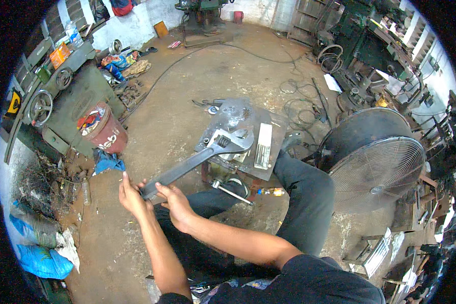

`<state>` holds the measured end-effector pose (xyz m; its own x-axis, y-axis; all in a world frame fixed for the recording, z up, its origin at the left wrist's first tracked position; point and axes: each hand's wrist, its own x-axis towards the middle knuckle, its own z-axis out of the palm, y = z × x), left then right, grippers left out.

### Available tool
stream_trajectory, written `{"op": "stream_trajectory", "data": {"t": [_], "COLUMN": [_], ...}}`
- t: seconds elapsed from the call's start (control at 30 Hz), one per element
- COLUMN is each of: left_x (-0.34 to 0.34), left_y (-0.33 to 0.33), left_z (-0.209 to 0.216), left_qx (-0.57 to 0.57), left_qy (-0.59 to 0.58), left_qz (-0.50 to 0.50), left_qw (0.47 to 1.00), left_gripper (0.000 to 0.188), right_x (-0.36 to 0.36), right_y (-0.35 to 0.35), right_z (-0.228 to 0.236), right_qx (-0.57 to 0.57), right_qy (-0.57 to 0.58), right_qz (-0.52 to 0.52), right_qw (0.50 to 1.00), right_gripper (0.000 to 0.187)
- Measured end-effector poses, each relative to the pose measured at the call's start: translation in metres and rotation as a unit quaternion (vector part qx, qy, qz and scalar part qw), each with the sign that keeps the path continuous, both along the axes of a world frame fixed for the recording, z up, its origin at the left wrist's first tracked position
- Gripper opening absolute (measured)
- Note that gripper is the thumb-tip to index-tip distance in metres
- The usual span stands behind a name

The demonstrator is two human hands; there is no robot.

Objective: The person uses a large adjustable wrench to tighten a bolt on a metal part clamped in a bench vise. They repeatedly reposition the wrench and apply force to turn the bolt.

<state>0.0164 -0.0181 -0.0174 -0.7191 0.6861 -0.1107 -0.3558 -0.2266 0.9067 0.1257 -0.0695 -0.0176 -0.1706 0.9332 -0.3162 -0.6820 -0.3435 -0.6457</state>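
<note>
A large grey adjustable wrench runs diagonally from my hands toward the metal worktop. My left hand is around the end of its handle, with one finger pointing up along the side. Just to the right, my right hand grips the same handle, thumb on top. The wrench's jaw end lies over the worktop, and I cannot tell whether it touches. Beside the jaw is a narrow white case with slim rod-like pieces in it. Below the worktop's near edge is a T-shaped metal tool.
A large drum fan stands close on the right. A reddish bucket of rags is by the green machine at left. A cable crosses the floor. My knees flank the worktop, with a small yellow-and-blue item between them.
</note>
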Motion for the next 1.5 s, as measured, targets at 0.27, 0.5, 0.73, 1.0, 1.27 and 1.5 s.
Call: {"op": "stream_trajectory", "data": {"t": [0.27, 0.5, 0.73, 1.0, 1.27, 1.5], "left_x": [-0.024, -0.03, -0.002, 0.149, 0.19, 0.16], "left_y": [0.228, 0.206, -0.05, -0.227, -0.208, -0.157], "left_z": [-0.023, -0.032, 0.017, 0.031, 0.049, 0.044], "left_qx": [-0.074, -0.001, 0.12, 0.133, 0.173, 0.092], "left_qy": [-0.07, -0.074, -0.15, 0.109, -0.187, -0.114], "left_qz": [-0.141, -0.202, -0.109, -0.189, -0.599, -0.488], "left_qw": [0.985, 0.977, 0.975, 0.967, 0.759, 0.86], "left_gripper": [0.015, 0.013, 0.032, 0.04, 0.025, 0.018], "right_x": [0.127, 0.187, 0.156, 0.132, 0.39, 0.466], "right_y": [-0.113, -0.206, -0.127, -0.104, -0.096, -0.001], "right_z": [-0.056, -0.091, -0.024, 0.025, 0.065, 0.1], "right_qx": [0.146, 0.069, 0.101, -0.114, -0.062, -0.007], "right_qy": [-0.221, -0.259, -0.234, 0.196, -0.163, -0.355], "right_qz": [0.269, 0.268, 0.157, 0.165, 0.324, 0.476], "right_qw": [0.926, 0.926, 0.954, 0.96, 0.93, 0.805], "right_gripper": [0.028, 0.024, 0.045, 0.037, 0.025, 0.028]}}
